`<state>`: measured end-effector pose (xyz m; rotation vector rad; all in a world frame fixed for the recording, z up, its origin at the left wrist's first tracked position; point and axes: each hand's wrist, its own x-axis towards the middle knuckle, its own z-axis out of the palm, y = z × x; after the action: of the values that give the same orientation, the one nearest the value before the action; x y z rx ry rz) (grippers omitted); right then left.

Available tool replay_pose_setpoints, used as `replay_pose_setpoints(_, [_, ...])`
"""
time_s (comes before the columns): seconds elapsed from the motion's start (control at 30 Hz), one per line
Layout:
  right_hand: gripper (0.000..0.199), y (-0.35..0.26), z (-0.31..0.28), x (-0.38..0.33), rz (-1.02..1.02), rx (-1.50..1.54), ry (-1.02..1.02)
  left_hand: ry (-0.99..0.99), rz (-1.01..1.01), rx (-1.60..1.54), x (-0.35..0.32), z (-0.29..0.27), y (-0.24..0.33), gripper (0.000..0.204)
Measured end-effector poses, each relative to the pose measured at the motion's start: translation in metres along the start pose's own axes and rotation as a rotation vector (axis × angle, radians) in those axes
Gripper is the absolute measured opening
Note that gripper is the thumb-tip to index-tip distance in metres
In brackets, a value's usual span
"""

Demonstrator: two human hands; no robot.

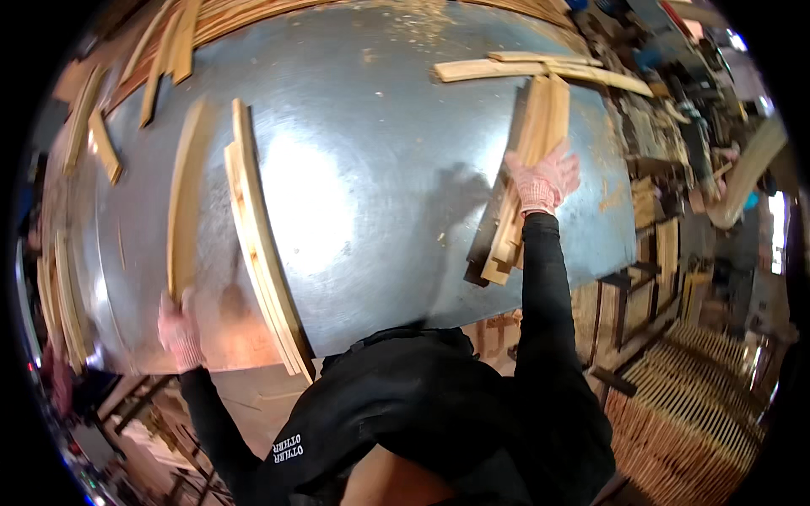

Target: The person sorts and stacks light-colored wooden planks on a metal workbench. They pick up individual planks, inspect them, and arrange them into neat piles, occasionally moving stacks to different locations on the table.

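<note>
Loose board [191,185] is at the left of the grey table [396,160], long axis running away from the body. Left hand [180,331]: fingers closed on its near end, probably because that end is in easy reach. Right hand [544,179]: fingers spread, not wrapped, over strip stack [540,126], likely steadying it. Paired strips [260,244] lie between.

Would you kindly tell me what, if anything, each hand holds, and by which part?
The left hand holds a blurred wooden strip by its near end; the right hand lies on a stack of strips around mid-length, grip unclear.
</note>
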<state>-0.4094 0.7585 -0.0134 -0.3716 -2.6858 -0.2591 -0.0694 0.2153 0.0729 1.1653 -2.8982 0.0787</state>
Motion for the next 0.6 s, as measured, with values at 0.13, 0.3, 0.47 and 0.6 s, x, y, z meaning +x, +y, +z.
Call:
replay_pose_setpoints(0.13, [0.107,0.077,0.017,-0.010,0.400,0.557,-0.690,-0.271,-0.313,-0.181,-0.025,0.119,-0.100,0.048])
replay_pose_setpoints(0.3, [0.088,0.098,-0.011,-0.027,0.484,0.869,-0.717,0.135,-0.063,0.151,-0.024,0.119,-0.027,0.053])
replay_pose_setpoints(0.47, [0.068,0.041,-0.057,-0.072,0.561,2.193,-1.182,-0.373,0.299,-1.283,-0.044,0.086,0.167,0.057])
replay_pose_setpoints(0.6, [0.054,-0.019,-0.030,-0.109,0.626,2.238,-1.547,-1.424,-0.027,-1.601,-0.066,0.075,0.319,0.058])
